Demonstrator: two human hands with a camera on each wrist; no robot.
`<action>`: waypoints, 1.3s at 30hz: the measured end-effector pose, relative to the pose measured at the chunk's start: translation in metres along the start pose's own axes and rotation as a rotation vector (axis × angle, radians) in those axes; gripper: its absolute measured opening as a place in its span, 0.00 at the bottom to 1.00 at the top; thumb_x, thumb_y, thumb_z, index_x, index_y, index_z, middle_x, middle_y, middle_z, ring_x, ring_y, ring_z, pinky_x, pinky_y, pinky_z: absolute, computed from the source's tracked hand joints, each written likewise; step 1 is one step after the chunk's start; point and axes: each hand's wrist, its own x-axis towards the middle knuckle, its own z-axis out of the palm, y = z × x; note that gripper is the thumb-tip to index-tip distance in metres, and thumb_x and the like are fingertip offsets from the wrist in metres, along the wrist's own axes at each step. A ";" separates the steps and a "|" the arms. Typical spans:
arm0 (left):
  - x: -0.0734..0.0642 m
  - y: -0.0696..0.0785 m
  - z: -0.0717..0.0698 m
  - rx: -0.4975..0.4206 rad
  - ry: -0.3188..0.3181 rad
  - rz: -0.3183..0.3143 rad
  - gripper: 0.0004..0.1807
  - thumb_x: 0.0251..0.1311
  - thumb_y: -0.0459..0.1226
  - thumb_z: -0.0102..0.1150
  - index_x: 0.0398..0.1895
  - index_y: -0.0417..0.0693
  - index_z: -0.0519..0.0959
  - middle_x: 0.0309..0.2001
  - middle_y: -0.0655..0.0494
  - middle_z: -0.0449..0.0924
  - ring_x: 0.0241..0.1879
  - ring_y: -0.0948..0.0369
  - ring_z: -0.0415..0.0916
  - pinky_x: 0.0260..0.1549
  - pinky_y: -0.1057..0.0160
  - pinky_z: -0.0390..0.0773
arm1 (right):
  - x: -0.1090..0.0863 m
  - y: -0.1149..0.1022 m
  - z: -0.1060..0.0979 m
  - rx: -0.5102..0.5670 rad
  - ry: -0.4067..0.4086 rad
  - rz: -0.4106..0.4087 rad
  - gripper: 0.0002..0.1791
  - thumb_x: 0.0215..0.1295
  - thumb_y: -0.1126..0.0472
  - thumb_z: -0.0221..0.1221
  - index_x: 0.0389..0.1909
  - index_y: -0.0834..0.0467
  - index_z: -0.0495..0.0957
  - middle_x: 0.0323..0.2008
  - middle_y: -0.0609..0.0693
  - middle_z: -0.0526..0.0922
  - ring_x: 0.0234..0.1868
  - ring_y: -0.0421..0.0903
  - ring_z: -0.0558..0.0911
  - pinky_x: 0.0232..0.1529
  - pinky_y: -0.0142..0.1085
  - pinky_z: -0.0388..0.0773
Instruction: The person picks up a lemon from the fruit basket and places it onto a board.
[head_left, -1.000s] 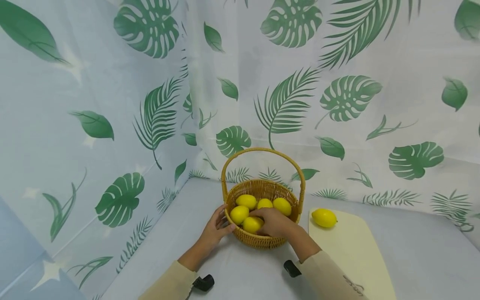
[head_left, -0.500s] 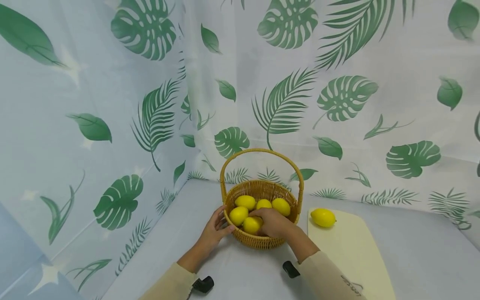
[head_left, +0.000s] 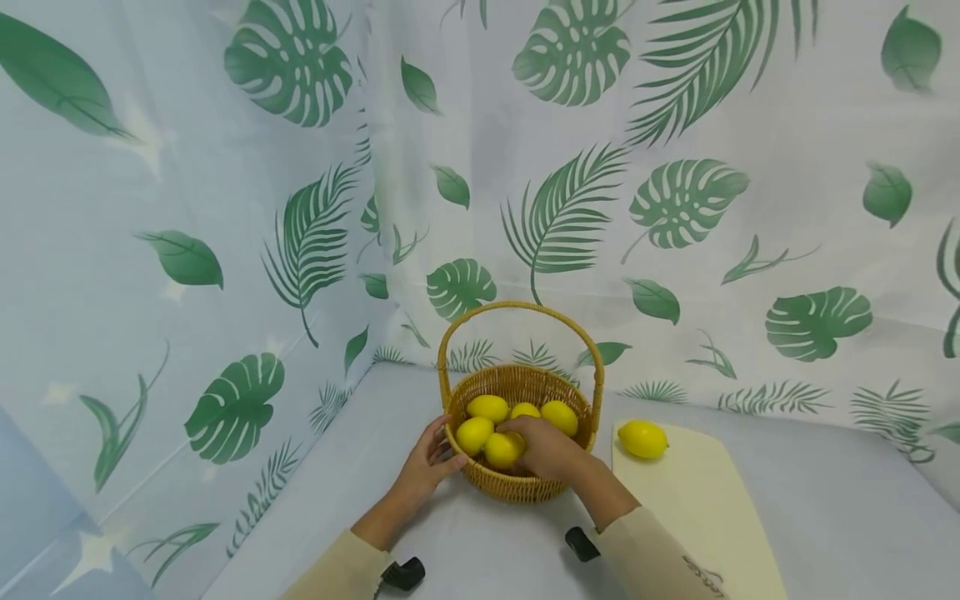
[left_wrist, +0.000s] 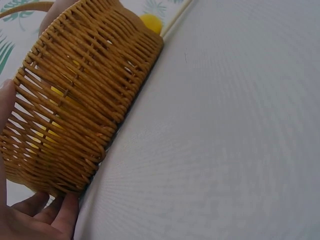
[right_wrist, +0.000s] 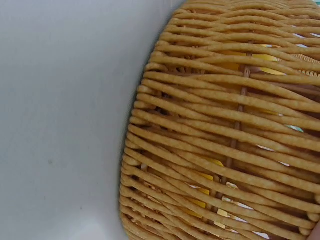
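A round wicker basket (head_left: 517, 487) with a tall arched handle holds several yellow lemons. At its left side my left hand (head_left: 423, 468) grips the basket, thumb at the front rim and fingers along the outer wall; the left wrist view shows those fingertips (left_wrist: 67, 210) against the weave. My right hand (head_left: 553, 452) reaches over the front rim into the basket and holds a lemon (head_left: 502, 450) near the front. Its fingertips are partly hidden by the lemon and basket. Other lemons (head_left: 487, 408) lie behind and beside it. In the right wrist view the basket wall (right_wrist: 225, 125) hides this hand's grip.
To the right of the basket, a cream-coloured board (head_left: 697, 508) lies on the pale tabletop (head_left: 480, 550). One lemon (head_left: 642, 439) sits on its far left corner. Leaf-printed curtains (head_left: 675, 83) stand behind and to the left. The basket's handle (head_left: 517, 305) arches above the lemons.
The head view has shifted slightly, so everything sits a little lower and further left. Both hands keep the same places at the basket.
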 end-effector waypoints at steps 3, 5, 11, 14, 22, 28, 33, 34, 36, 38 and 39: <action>-0.006 -0.004 0.000 0.003 0.003 -0.005 0.42 0.64 0.40 0.63 0.77 0.55 0.52 0.73 0.37 0.49 0.70 0.43 0.53 0.63 0.45 0.63 | -0.003 0.001 0.005 0.007 -0.002 -0.013 0.28 0.58 0.68 0.68 0.61 0.52 0.77 0.56 0.45 0.78 0.58 0.49 0.74 0.60 0.51 0.70; -0.009 -0.008 0.001 0.002 0.002 -0.015 0.42 0.64 0.40 0.64 0.76 0.55 0.52 0.73 0.37 0.49 0.70 0.43 0.53 0.63 0.44 0.63 | -0.005 0.002 0.008 0.005 -0.002 -0.026 0.28 0.58 0.68 0.67 0.61 0.52 0.77 0.56 0.45 0.78 0.58 0.48 0.74 0.60 0.51 0.70; -0.014 -0.013 0.002 0.006 -0.005 -0.027 0.41 0.64 0.40 0.64 0.76 0.58 0.53 0.73 0.38 0.50 0.70 0.43 0.54 0.62 0.45 0.63 | -0.015 0.003 0.011 0.007 0.012 -0.048 0.28 0.57 0.67 0.68 0.60 0.53 0.77 0.56 0.46 0.78 0.58 0.49 0.74 0.59 0.51 0.70; -0.015 -0.013 0.002 0.018 -0.005 -0.027 0.41 0.63 0.40 0.64 0.76 0.59 0.54 0.73 0.38 0.50 0.70 0.43 0.54 0.62 0.45 0.63 | -0.021 0.003 0.008 0.009 0.024 -0.044 0.28 0.58 0.67 0.68 0.61 0.53 0.76 0.58 0.48 0.77 0.59 0.51 0.73 0.60 0.53 0.70; -0.009 -0.009 -0.001 0.046 -0.002 -0.003 0.42 0.63 0.41 0.64 0.76 0.57 0.53 0.73 0.39 0.52 0.69 0.44 0.55 0.62 0.43 0.63 | -0.029 0.008 -0.006 0.006 0.087 -0.021 0.30 0.55 0.65 0.70 0.61 0.54 0.76 0.59 0.50 0.76 0.60 0.52 0.72 0.60 0.53 0.69; -0.003 -0.004 -0.001 0.044 -0.002 -0.002 0.42 0.62 0.42 0.65 0.76 0.60 0.54 0.73 0.41 0.52 0.70 0.46 0.55 0.63 0.45 0.62 | -0.034 0.014 -0.022 -0.011 0.140 0.009 0.31 0.55 0.65 0.71 0.61 0.51 0.75 0.57 0.45 0.76 0.59 0.49 0.73 0.60 0.50 0.70; 0.003 -0.001 -0.002 0.038 0.002 0.006 0.42 0.62 0.43 0.66 0.76 0.61 0.54 0.73 0.42 0.52 0.70 0.46 0.55 0.63 0.45 0.62 | -0.039 0.017 -0.035 -0.010 0.168 0.007 0.32 0.55 0.65 0.71 0.62 0.49 0.75 0.59 0.45 0.74 0.60 0.50 0.72 0.60 0.52 0.69; 0.003 -0.001 -0.002 0.038 0.003 0.007 0.43 0.62 0.42 0.66 0.76 0.61 0.54 0.73 0.42 0.51 0.70 0.46 0.55 0.63 0.44 0.62 | -0.040 0.017 -0.036 -0.009 0.171 0.003 0.32 0.55 0.65 0.70 0.62 0.49 0.75 0.60 0.46 0.74 0.61 0.50 0.71 0.60 0.52 0.69; 0.003 -0.001 -0.002 0.034 0.004 0.005 0.43 0.62 0.42 0.66 0.76 0.60 0.53 0.73 0.41 0.51 0.70 0.46 0.54 0.63 0.44 0.62 | -0.043 0.019 -0.038 0.002 0.176 -0.004 0.32 0.55 0.66 0.70 0.62 0.50 0.75 0.62 0.47 0.73 0.63 0.52 0.70 0.61 0.53 0.68; 0.003 0.000 -0.001 0.029 0.003 0.002 0.43 0.62 0.41 0.65 0.76 0.58 0.53 0.73 0.40 0.50 0.70 0.45 0.54 0.63 0.44 0.61 | -0.046 0.021 -0.039 0.008 0.179 -0.009 0.32 0.55 0.66 0.70 0.62 0.51 0.75 0.62 0.48 0.73 0.64 0.53 0.69 0.61 0.54 0.68; 0.002 0.001 -0.001 0.025 0.001 0.000 0.43 0.62 0.40 0.65 0.76 0.57 0.53 0.73 0.39 0.50 0.70 0.44 0.54 0.63 0.44 0.61 | -0.048 0.022 -0.040 0.012 0.181 -0.008 0.32 0.55 0.66 0.70 0.63 0.51 0.75 0.63 0.48 0.72 0.64 0.53 0.69 0.61 0.54 0.67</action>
